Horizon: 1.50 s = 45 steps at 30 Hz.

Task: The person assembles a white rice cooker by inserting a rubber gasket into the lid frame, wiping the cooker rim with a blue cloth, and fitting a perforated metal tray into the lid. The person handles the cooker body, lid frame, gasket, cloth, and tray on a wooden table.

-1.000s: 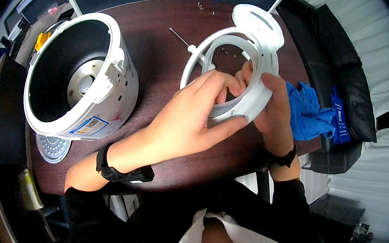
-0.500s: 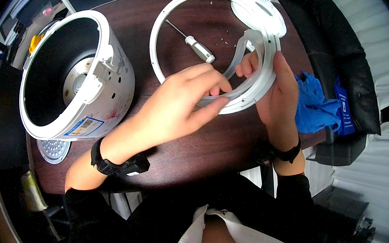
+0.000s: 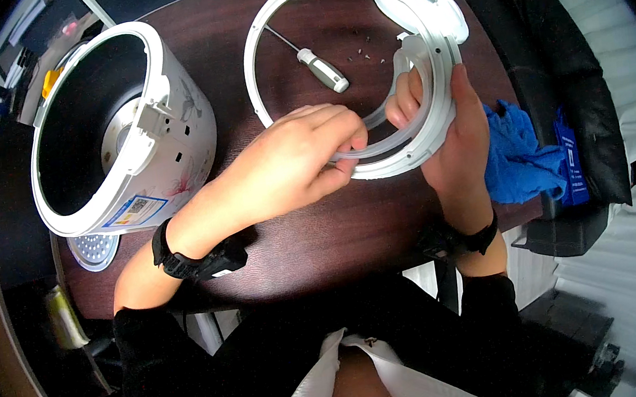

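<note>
White ring [image 3: 251, 69] up in upper centre of frame; translucent ring [image 3: 390, 142] curving askew within its lower-right part. Right hand [image 3: 455, 147] grips white ring's right side; left hand [image 3: 294, 158] pinches translucent ring near bottom edge. Best handled: right steady, left working evenly round, no twisting, no hard tugging.

the pot [image 3: 195, 118] hides part of the plate [image 3: 97, 253] at nine o'clock; the ring [image 3: 440, 67] hides part of the right hand [image 3: 456, 139] at two.
</note>
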{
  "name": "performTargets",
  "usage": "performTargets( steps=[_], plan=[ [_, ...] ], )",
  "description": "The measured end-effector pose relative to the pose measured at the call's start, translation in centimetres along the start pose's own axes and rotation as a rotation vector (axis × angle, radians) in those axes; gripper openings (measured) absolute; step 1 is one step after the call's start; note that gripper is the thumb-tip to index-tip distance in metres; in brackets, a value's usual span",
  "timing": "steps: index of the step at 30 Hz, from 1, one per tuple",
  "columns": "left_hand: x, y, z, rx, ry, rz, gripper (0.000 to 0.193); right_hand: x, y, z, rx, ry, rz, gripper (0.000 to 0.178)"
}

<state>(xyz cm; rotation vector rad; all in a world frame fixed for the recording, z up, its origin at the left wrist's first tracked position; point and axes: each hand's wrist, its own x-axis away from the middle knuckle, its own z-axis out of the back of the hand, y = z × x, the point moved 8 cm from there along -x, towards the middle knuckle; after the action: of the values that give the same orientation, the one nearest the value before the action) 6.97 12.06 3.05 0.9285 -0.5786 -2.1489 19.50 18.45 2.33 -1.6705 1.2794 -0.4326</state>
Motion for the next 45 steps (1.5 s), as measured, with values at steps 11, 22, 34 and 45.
performTargets(
  steps=[11,22,34,45],
  plan=[
    [0.2,0.3,-0.5,-0.047,-0.061,-0.086,0.016,0.1,-0.3,0.2,0.028,-0.097,-0.036,0.04],
    [0.5,-0.3,-0.1,-0.208,-0.126,-0.049,0.013,-0.1,-0.5,0.1,0.073,-0.145,-0.036,0.043],
    [0.8,2.0,0.0,-0.205,-0.14,-0.103,0.025,-0.3,-0.8,2.2,0.023,0.027,-0.031,0.034],
    [0.6,2.8,-0.4,-0.186,0.037,-0.101,0.035,-0.6,-0.1,3.3,-0.041,0.15,-0.041,0.033]
  ],
)
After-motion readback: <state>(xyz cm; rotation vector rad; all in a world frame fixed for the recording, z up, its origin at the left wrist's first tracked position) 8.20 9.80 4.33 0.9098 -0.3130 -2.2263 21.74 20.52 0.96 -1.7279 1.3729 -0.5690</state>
